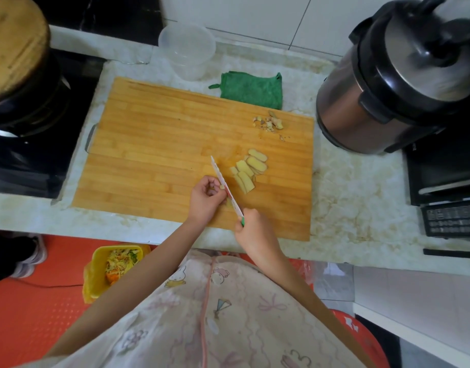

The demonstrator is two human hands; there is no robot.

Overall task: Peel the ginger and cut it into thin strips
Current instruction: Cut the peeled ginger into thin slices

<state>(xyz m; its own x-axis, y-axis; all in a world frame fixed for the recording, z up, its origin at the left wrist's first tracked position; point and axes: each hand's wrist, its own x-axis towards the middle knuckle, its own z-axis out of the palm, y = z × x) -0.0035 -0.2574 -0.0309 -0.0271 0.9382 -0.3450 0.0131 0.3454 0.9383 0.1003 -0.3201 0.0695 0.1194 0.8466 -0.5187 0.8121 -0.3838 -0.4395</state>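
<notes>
— Where's the ginger?
— Ginger slices (pixel 248 170) lie toward the cutting board's (pixel 149 155) right edge; the left hand (pixel 206 197) pinches a ginger piece (pixel 222 186) nearer the front edge.
— Right hand (pixel 252 229)?
— Gripping the knife (pixel 224 185), blade against that piece.

Pale marbled countertop (pixel 348 187) meets a white tiled wall (pixel 255 17), above what looks like orange floor matting (pixel 29 320).
</notes>
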